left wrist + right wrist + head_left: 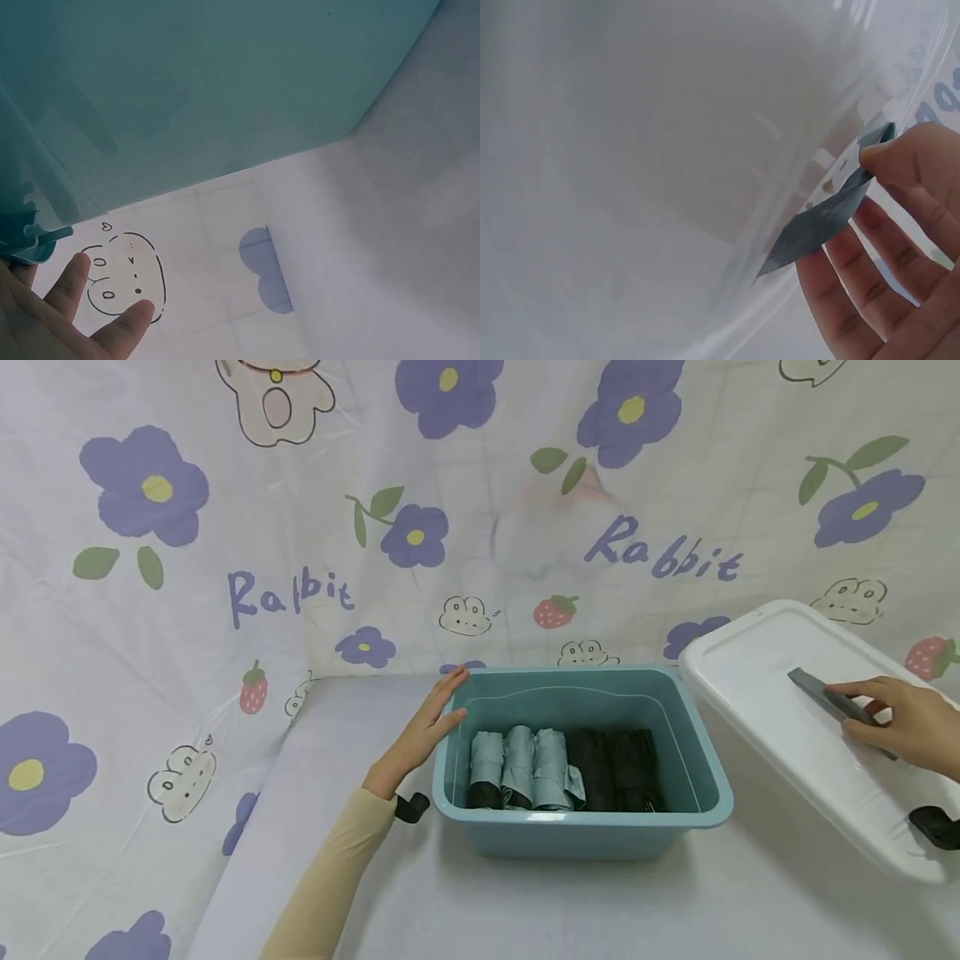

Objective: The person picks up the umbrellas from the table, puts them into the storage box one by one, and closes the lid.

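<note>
A teal plastic bin (701,781) stands on the cloth-covered table. Inside it lie rolled light blue cloths (517,764) beside dark rolled ones (615,768). My left hand (429,725) rests flat against the bin's left wall with straight fingers; in the left wrist view its fingertips (71,281) show below the teal wall (225,82). My right hand (896,720) pinches the grey handle (821,695) of a white lid (780,752), held tilted to the right of the bin. In the right wrist view, thumb and fingers (889,161) grip the handle (821,221) against the lid (645,172).
A white cloth (150,610) printed with purple flowers, strawberries and "Rabbit" covers the table and hangs as a backdrop behind it. Black wrist straps (411,807) sit on both arms. Bare cloth lies in front of the bin and to its left.
</note>
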Tool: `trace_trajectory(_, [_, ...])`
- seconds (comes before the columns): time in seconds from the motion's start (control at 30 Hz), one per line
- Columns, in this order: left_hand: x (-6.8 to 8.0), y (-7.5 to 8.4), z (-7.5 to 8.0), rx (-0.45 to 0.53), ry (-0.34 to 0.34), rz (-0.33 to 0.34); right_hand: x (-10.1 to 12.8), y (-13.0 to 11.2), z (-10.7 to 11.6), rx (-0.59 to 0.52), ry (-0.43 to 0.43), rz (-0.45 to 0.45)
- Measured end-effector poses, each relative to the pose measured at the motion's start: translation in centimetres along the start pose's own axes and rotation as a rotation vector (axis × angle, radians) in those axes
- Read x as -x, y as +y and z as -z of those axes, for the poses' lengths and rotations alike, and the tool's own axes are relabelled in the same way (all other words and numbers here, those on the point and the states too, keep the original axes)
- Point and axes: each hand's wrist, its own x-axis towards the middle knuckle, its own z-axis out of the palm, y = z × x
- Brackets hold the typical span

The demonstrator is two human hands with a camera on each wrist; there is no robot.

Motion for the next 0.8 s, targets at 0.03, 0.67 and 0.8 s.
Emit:
trace_trajectory(0.03, [0.0,-0.1,0.0,0.0,0.0,-0.001,0.0,-0.1,0.1,0.002,-0.004,0.006])
trace_trajectory(0.67, [-0.4,-4.0,-0.5,-0.028,0.014,-0.003,-0.5,-1.5,1.9,-0.063,-0.076,0.086])
trace_trajectory(0.8, [-0.5,-4.0,-0.5,-0.026,0.013,0.005,-0.6,-1.7,2.1,-0.039,-0.049,0.151])
